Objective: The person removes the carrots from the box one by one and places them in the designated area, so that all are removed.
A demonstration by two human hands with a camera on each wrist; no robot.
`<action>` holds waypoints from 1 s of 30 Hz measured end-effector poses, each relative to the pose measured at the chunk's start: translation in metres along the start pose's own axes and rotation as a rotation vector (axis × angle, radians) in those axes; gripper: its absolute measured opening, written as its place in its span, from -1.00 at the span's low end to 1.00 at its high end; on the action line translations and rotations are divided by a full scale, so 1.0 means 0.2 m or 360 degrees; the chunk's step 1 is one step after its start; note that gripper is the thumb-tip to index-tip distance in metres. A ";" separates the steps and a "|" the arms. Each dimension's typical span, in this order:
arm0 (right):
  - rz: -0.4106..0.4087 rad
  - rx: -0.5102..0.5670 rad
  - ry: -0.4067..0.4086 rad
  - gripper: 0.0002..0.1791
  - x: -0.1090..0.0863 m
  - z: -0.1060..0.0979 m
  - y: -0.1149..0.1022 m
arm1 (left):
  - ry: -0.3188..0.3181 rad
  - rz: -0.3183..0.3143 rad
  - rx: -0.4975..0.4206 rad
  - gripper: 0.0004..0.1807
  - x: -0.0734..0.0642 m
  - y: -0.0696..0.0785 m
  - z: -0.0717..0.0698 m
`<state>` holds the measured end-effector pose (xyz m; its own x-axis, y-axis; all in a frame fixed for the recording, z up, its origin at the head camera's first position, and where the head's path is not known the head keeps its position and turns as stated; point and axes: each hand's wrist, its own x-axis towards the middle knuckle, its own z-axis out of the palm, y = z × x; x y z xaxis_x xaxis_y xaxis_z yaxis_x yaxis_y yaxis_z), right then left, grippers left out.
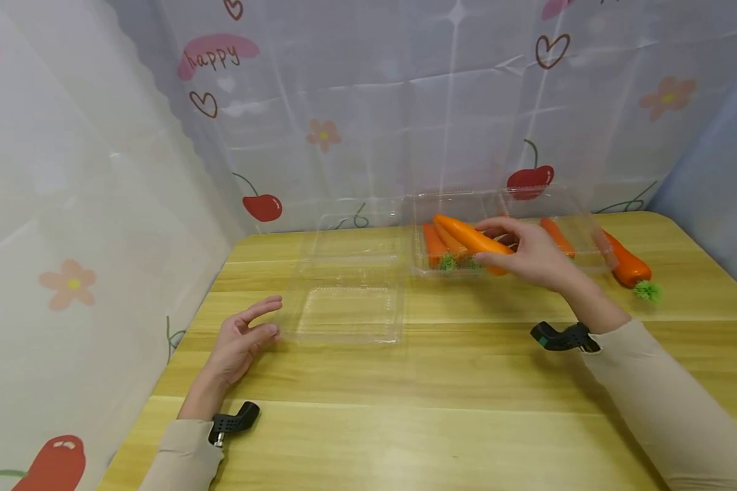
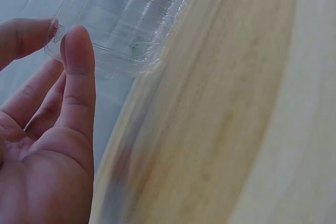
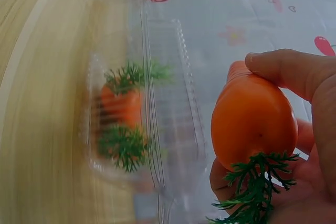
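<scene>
In the head view my right hand (image 1: 525,254) grips an orange toy carrot (image 1: 467,233) above clear plastic packaging (image 1: 414,262) that has more carrots in it. The right wrist view shows the held carrot's (image 3: 254,121) thick end and its green leafy top (image 3: 254,190). My left hand (image 1: 239,341) is at the left side of an open, clear plastic box (image 1: 347,337), thumb and index finger apart. Up close, the left hand (image 2: 50,124) has its index fingertip against the corner of the clear plastic (image 2: 113,14); the exact contact is hard to tell.
Carrots (image 1: 432,245) lie at the left of the packaging and another (image 1: 557,237) at its right. One more carrot (image 1: 629,266) with a green top lies farther right. The wooden table (image 1: 417,409) ends at a patterned curtain (image 1: 368,102) behind.
</scene>
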<state>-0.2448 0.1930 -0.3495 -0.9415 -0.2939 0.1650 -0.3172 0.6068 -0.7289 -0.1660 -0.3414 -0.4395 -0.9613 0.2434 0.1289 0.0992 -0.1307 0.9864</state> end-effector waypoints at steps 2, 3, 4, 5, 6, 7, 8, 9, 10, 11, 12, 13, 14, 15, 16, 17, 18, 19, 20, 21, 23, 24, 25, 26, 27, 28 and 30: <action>-0.0001 0.0003 0.0021 -0.42 -0.01 -0.02 0.02 | 0.0000 -0.0001 0.0003 -0.49 0.00 0.00 0.00; -0.0001 0.0006 0.0033 -0.42 -0.02 -0.03 0.03 | -0.0001 -0.0001 0.0003 -0.49 0.00 0.00 0.00; 0.0001 0.0006 0.0045 -0.42 -0.02 -0.04 0.04 | -0.0004 -0.0001 0.0003 -0.49 0.00 0.00 0.00; 0.0001 0.0005 0.0055 -0.42 -0.03 -0.05 0.05 | -0.0006 0.0000 0.0002 -0.49 0.00 0.00 0.00; 0.0002 0.0005 0.0065 -0.42 -0.03 -0.06 0.06 | -0.0007 0.0004 0.0001 -0.49 0.00 0.00 0.00; 0.0002 0.0001 0.0070 -0.41 -0.04 -0.07 0.07 | -0.0008 0.0007 0.0000 -0.50 0.00 0.00 -0.01; 0.0003 0.0001 0.0073 -0.40 -0.04 -0.08 0.07 | -0.0006 0.0010 -0.0002 -0.50 -0.01 0.00 -0.01; 0.0007 -0.0007 0.0076 -0.40 -0.04 -0.09 0.08 | -0.0005 0.0012 -0.0004 -0.50 -0.01 0.00 -0.01; 0.0016 -0.0006 0.0078 -0.39 -0.04 -0.10 0.09 | -0.0001 0.0013 -0.0003 -0.50 -0.01 0.00 -0.01; 0.0027 -0.0010 0.0077 -0.38 -0.05 -0.11 0.09 | 0.0004 0.0012 -0.0002 -0.50 -0.02 0.00 -0.01; 0.0040 -0.0016 0.0082 -0.37 -0.05 -0.12 0.10 | 0.0008 0.0010 0.0000 -0.50 -0.02 0.00 0.00; 0.0052 -0.0024 0.0090 -0.36 -0.06 -0.13 0.10 | 0.0012 0.0006 0.0002 -0.50 -0.02 0.00 0.00; 0.0067 -0.0039 0.0105 -0.36 -0.07 -0.14 0.11 | 0.0014 0.0001 0.0004 -0.50 -0.02 0.00 0.00; 0.0082 -0.0058 0.0121 -0.35 -0.07 -0.15 0.11 | 0.0014 -0.0002 0.0007 -0.50 -0.02 0.00 0.00; 0.0098 -0.0073 0.0137 -0.34 -0.08 -0.16 0.11 | 0.0014 -0.0007 0.0011 -0.49 -0.02 0.00 0.00; 0.0109 -0.0084 0.0146 -0.34 -0.09 -0.17 0.12 | 0.0014 -0.0010 0.0013 -0.49 -0.02 0.00 0.00; 0.0120 -0.0090 0.0155 -0.34 -0.10 -0.18 0.13 | 0.0011 -0.0011 0.0014 -0.49 -0.02 0.00 0.01; 0.0130 -0.0091 0.0157 -0.34 -0.11 -0.20 0.14 | 0.0010 -0.0012 0.0012 -0.49 -0.01 0.00 0.01; 0.0140 -0.0087 0.0158 -0.33 -0.12 -0.21 0.14 | 0.0008 -0.0013 0.0009 -0.49 -0.01 0.00 0.01; 0.0146 -0.0077 0.0157 -0.33 -0.12 -0.22 0.15 | 0.0008 -0.0012 0.0004 -0.49 -0.01 0.00 0.01; 0.0154 -0.0067 0.0159 -0.33 -0.13 -0.24 0.17 | 0.0005 -0.0008 -0.0003 -0.49 -0.01 0.01 0.01; 0.0158 -0.0073 0.0166 -0.33 -0.14 -0.25 0.18 | 0.0003 -0.0006 -0.0005 -0.49 0.00 0.01 0.01; 0.0162 -0.0081 0.0173 -0.33 -0.14 -0.26 0.19 | 0.0002 -0.0006 -0.0005 -0.49 0.00 0.01 0.01; 0.0164 -0.0091 0.0184 -0.33 -0.15 -0.26 0.19 | -0.0001 -0.0003 -0.0007 -0.49 0.00 0.01 0.01; 0.0166 -0.0102 0.0194 -0.32 -0.15 -0.27 0.20 | -0.0003 -0.0002 -0.0006 -0.49 0.00 0.01 0.01; 0.0169 -0.0111 0.0204 -0.32 -0.15 -0.28 0.21 | -0.0004 -0.0001 -0.0002 -0.49 0.00 0.01 0.01; 0.0178 -0.0126 0.0211 -0.31 -0.16 -0.29 0.21 | -0.0004 0.0003 0.0002 -0.49 0.00 0.01 0.01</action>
<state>-0.2348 0.2714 -0.3472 -0.9765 -0.1248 0.1759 -0.2129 0.6880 -0.6938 -0.1648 -0.3405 -0.4379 -0.9606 0.2453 0.1309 0.1012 -0.1300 0.9863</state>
